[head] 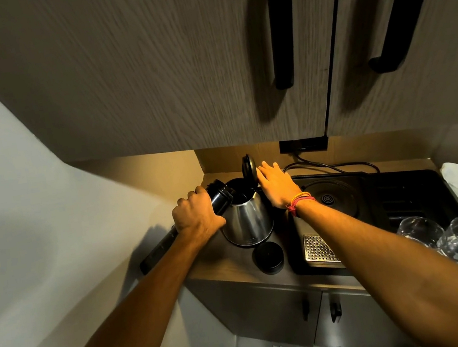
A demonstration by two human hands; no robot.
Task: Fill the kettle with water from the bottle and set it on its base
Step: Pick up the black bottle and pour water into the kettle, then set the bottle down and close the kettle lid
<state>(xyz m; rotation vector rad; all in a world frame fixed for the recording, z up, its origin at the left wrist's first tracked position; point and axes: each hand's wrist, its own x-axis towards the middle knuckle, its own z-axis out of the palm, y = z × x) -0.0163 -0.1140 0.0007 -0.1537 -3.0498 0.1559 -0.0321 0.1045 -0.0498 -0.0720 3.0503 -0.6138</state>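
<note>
A steel kettle [248, 222] stands on the wooden counter [221, 267] with its black lid [248, 167] hinged upright. My left hand [195, 214] grips a dark bottle [220, 195], tipped sideways with its mouth over the kettle's opening. I cannot see any water stream. My right hand [275, 182] rests with fingers spread against the kettle's handle side, just beside the raised lid. The round black kettle base [327, 198] sits on a black tray to the right, with nothing on it. A black bottle cap [268, 257] lies on the counter in front of the kettle.
Two empty glasses [454, 239] stand on the tray's [423, 196] right side, near a metal drip grille [319, 249]. A power cord [332, 167] runs from a wall socket [302, 144] behind the base. Overhead cabinets [176, 76] with black handles hang low; a wall closes the left.
</note>
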